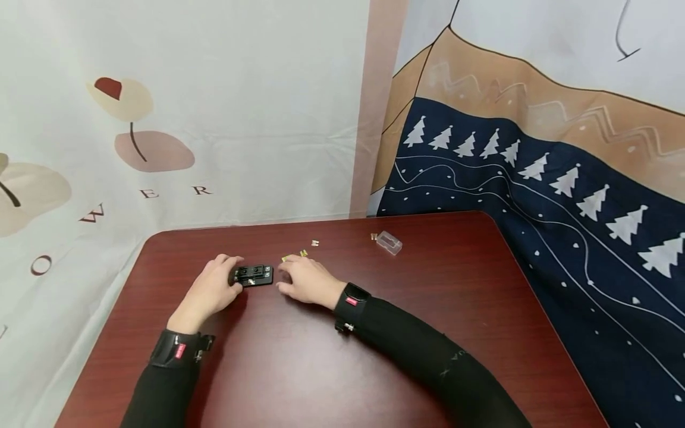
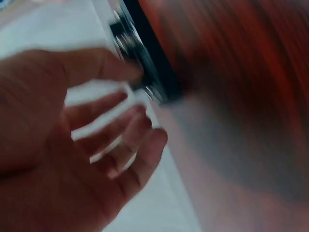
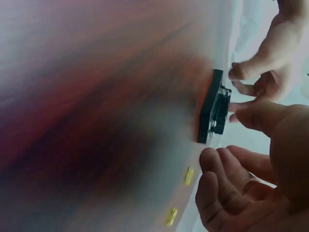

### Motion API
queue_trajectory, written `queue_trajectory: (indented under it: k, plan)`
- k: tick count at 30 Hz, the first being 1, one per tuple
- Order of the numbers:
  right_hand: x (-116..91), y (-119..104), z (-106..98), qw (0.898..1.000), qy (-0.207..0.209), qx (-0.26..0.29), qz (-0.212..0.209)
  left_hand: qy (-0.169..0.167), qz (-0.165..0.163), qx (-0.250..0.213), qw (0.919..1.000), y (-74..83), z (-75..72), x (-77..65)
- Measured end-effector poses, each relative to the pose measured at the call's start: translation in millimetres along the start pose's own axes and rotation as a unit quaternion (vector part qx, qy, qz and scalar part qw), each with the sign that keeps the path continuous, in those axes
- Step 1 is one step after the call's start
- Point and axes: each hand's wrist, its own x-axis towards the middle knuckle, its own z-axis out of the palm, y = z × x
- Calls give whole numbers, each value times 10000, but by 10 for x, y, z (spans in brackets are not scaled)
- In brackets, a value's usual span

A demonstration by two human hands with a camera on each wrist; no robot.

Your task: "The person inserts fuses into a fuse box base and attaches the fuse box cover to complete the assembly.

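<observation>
A small black rectangular block (image 1: 254,275) with raised parts and light metallic spots lies flat on the table; its exact kind is unclear. My left hand (image 1: 213,285) is around its left end, thumb at the near side and fingers toward the far side. In the blurred left wrist view, the thumb overlaps the block (image 2: 161,77) while the other fingers are loosely bent. Just right of the block, my right hand (image 1: 310,280) hovers with thumb and fingers apart, holding nothing visible. Two small yellow pieces (image 3: 189,176) lie close to its fingers.
A small silvery piece (image 1: 314,243) lies beyond the right hand. Farther right, a clear plastic case (image 1: 389,242) sits beside another small piece (image 1: 374,236). Patterned cloth (image 1: 481,172) hangs behind the reddish-brown table (image 1: 299,368).
</observation>
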Motion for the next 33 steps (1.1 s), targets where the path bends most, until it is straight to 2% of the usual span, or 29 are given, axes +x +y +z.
queue_trajectory:
  k: [2,5,14,19,24,29,33]
  plan:
    - [102,-64,42,9999,-60,-138,20,-191,122,-20,9997,-104,8,5]
    - [235,-153,84,9994,-151,-297,92,-264,208,-91,9994,-195,33,12]
    - [447,-283,198,9966,-431,-577,392,-267,255,-11,9993,-203,44,26]
    - [467,-258,250,9958,-468,-564,546,-260,324,86,9991,-199,52,50]
    - [462,-212,272,9963,-435,-540,502,-207,407,143,9989,-169,57,84]
    - [406,-153,238,9964,-389,-599,468,-245,462,143,9985,-95,77,69]
    - [291,-58,171,9964,-315,-680,409,-183,650,124,9976,12,108,58]
